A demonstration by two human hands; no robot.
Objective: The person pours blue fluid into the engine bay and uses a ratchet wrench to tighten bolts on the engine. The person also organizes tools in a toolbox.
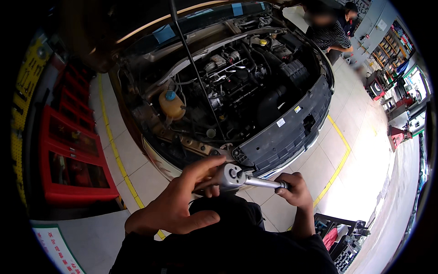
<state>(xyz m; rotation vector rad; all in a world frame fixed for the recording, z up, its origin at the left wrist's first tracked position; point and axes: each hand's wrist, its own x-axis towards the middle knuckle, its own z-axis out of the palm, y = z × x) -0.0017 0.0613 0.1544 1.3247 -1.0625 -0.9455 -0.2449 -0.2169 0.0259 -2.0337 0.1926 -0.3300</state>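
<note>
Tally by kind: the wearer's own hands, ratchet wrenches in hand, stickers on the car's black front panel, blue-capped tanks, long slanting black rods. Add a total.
Hands: 2, left hand and right hand
Ratchet wrench: 1
Stickers: 2, white sticker and yellowish sticker
Blue-capped tank: 1
Black rod: 1
Total: 7

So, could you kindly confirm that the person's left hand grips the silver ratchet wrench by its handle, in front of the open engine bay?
Not quite: the head view shows the right hand gripping the silver ratchet wrench by its handle, in front of the open engine bay; the left hand is at the ratchet end.
</note>
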